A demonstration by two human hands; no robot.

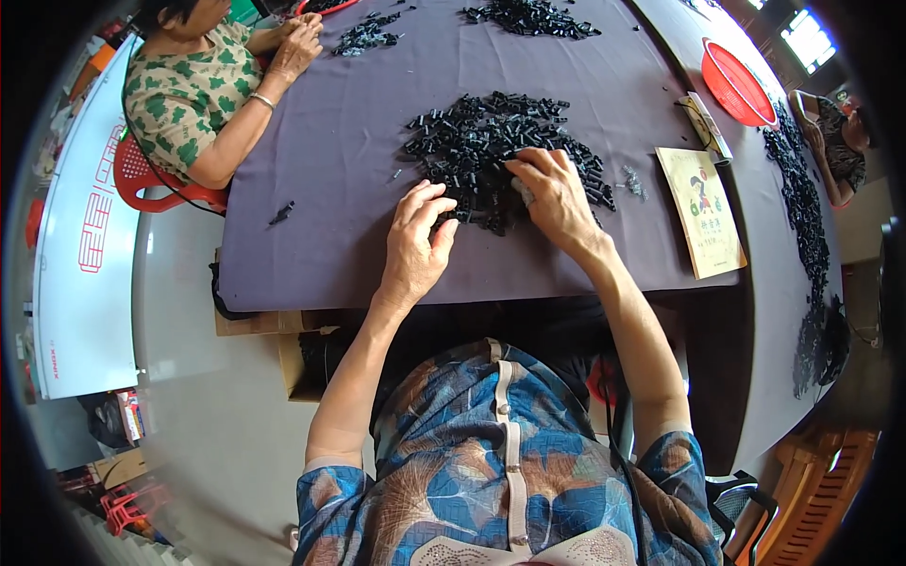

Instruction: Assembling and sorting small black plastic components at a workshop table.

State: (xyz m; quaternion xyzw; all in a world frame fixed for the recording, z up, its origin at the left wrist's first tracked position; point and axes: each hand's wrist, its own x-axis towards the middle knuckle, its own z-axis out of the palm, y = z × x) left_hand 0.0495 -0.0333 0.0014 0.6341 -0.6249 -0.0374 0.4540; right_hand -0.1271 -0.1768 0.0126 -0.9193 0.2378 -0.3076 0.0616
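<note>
A heap of small black plastic parts lies on the dark cloth in front of me. At its near left edge is my left hand, fingers bent and thumb apart, with nothing visible in its grip. My right hand reaches into the heap's near right side, index finger and thumb over the black parts. Its other fingers curl round a small greyish, see-through clump, which looks like clear plastic bits. A few similar clear bits lie on the cloth right of the heap.
A yellow booklet lies at the right, near a red basket. More black parts are heaped at the far side, and others line the right table. A co-worker sits at the left; another person is far right.
</note>
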